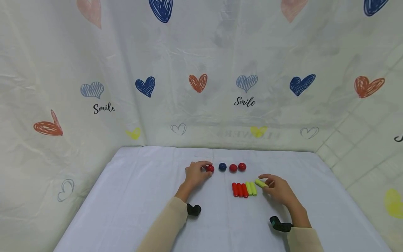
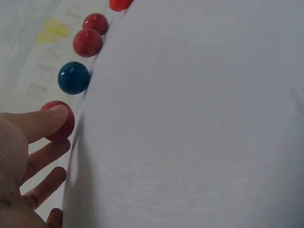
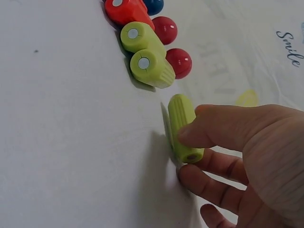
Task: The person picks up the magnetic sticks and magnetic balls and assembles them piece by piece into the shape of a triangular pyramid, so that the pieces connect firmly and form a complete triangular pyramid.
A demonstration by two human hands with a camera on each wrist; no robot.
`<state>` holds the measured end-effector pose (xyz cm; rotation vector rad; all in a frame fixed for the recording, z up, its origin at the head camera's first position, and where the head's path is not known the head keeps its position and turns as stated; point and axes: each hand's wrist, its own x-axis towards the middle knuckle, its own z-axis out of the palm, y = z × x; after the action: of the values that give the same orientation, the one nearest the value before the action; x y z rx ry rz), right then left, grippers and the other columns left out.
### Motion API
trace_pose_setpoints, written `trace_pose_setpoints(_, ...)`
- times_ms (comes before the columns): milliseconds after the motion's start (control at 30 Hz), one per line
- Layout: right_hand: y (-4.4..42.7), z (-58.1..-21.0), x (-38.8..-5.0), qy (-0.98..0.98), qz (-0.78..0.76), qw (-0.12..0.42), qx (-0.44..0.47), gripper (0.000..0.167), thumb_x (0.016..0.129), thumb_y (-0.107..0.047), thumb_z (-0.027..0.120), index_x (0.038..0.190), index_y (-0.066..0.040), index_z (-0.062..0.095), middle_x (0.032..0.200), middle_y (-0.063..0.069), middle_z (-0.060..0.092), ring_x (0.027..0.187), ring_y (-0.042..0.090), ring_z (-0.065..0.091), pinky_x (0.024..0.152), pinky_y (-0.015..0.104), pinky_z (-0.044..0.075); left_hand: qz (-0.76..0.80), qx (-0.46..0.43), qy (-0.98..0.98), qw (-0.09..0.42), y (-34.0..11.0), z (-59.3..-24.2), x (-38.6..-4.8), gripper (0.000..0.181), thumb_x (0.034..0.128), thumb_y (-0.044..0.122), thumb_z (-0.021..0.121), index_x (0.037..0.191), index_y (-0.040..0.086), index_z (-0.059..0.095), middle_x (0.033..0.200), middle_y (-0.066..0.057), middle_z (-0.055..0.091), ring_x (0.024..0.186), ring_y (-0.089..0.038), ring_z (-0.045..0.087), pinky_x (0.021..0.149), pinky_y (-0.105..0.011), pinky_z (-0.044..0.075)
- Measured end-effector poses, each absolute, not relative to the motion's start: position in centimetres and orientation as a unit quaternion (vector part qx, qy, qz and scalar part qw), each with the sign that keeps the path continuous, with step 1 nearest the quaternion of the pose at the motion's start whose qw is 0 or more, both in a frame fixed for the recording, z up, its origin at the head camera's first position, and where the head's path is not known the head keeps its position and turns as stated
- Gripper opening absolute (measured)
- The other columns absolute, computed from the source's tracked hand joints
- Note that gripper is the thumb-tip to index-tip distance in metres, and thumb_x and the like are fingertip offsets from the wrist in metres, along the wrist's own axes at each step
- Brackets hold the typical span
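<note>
My left hand (image 1: pixel 196 174) pinches a red ball (image 1: pixel 210 168) between thumb and fingers at the left end of a row of balls. To its right sit a blue ball (image 1: pixel 222 167) and two red balls (image 1: pixel 233 168). My right hand (image 1: pixel 278 189) pinches a yellow-green ribbed stick (image 3: pixel 181 126), which is tilted and apart from the others. Left of that hand, three red sticks (image 1: pixel 240 190) and two yellow-green sticks (image 1: pixel 251 188) lie side by side. In the right wrist view, the ends of the yellow-green sticks show pale round discs.
A white cloth (image 1: pixel 132 210) covers the table. Behind it hangs a pale curtain (image 1: pixel 176 112) printed with hearts. A black wrist camera (image 1: pixel 194 210) juts from the left wrist, and another black camera (image 1: pixel 279 225) from the right.
</note>
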<state>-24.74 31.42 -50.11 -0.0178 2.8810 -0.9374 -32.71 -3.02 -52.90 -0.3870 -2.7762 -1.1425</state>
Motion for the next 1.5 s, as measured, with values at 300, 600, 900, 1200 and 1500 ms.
trace_pose_setpoints(300, 31.3, -49.6, -24.7, 0.950, -0.311, 0.030, -0.013, 0.039, 0.092, -0.010, 0.067, 0.131, -0.015, 0.067, 0.115, 0.017, 0.063, 0.096, 0.027, 0.059, 0.074, 0.036, 0.055, -0.409, -0.124, -0.902, 0.058, -4.2, -52.8, -30.9, 0.032, 0.0895, 0.028, 0.079, 0.121, 0.028, 0.074, 0.103, 0.005, 0.076, 0.103, -0.019, 0.061, 0.092, -0.055, 0.035)
trace_pose_setpoints(600, 30.0, -48.5, -24.8, 0.946, -0.321, 0.011, -0.037, 0.037, 0.093, -0.008, 0.067, 0.129, -0.016, 0.069, 0.111, 0.012, 0.064, 0.098, 0.026, 0.060, 0.073, 0.033, 0.053, -0.449, -0.117, -0.886, 0.031, -5.9, -52.2, -29.5, 0.034, 0.0890, 0.026, 0.080, 0.122, 0.028, 0.073, 0.106, 0.004, 0.075, 0.106, -0.020, 0.061, 0.091, -0.052, 0.042)
trace_pose_setpoints(900, 27.2, -47.6, -25.0, 0.938, -0.340, -0.003, -0.073, 0.034, 0.092, -0.009, 0.068, 0.125, -0.017, 0.072, 0.105, 0.007, 0.065, 0.095, 0.023, 0.059, 0.069, 0.027, 0.053, -0.479, -0.128, -0.868, 0.017, -6.2, -51.7, -28.8, 0.035, 0.0896, 0.024, 0.079, 0.124, 0.027, 0.072, 0.107, 0.002, 0.075, 0.105, -0.021, 0.060, 0.087, -0.040, 0.048)
trace_pose_setpoints(1200, 24.0, -47.2, -25.5, 0.921, -0.372, 0.004, -0.111, 0.032, 0.091, -0.005, 0.071, 0.121, -0.017, 0.074, 0.105, 0.007, 0.066, 0.090, 0.021, 0.061, 0.065, 0.024, 0.055, -0.487, -0.128, -0.864, 0.010, -6.2, -51.8, -28.3, 0.034, 0.0909, 0.026, 0.078, 0.124, 0.029, 0.071, 0.108, 0.004, 0.075, 0.107, -0.021, 0.060, 0.088, -0.041, 0.049)
trace_pose_setpoints(1500, 20.8, -46.9, -26.2, 0.913, -0.389, 0.015, -0.125, 0.031, 0.091, -0.005, 0.071, 0.116, -0.023, 0.076, 0.106, 0.004, 0.066, 0.090, 0.020, 0.061, 0.069, 0.026, 0.055, -0.492, -0.133, -0.861, 0.014, -6.6, -51.6, -27.9, 0.034, 0.0900, 0.026, 0.079, 0.122, 0.030, 0.071, 0.108, 0.004, 0.076, 0.108, -0.021, 0.061, 0.091, -0.044, 0.048)
